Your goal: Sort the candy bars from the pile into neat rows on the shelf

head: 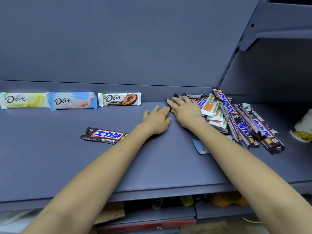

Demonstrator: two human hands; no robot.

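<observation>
A pile of candy bars (236,115) lies at the right of the grey shelf (50,157): several brown Snickers bars and white-and-orange wrappers. My right hand (184,110) lies flat on the pile's left edge, over a brown bar (169,102) whose end sticks out beyond the fingertips. My left hand (157,120) rests palm down just left of it, fingers spread, holding nothing. Three Dove bars stand in a row along the back: yellow-green (25,100), blue (72,100), brown (119,99). One Snickers bar (104,135) lies alone near my left forearm.
The shelf's back wall rises behind the row. A slotted upright (229,63) and a bracket stand at the right. A white cup-shaped pack (303,129) sits at the far right edge. A blue-and-white wrapper (200,146) lies by my right forearm. Lower shelves hold mixed goods.
</observation>
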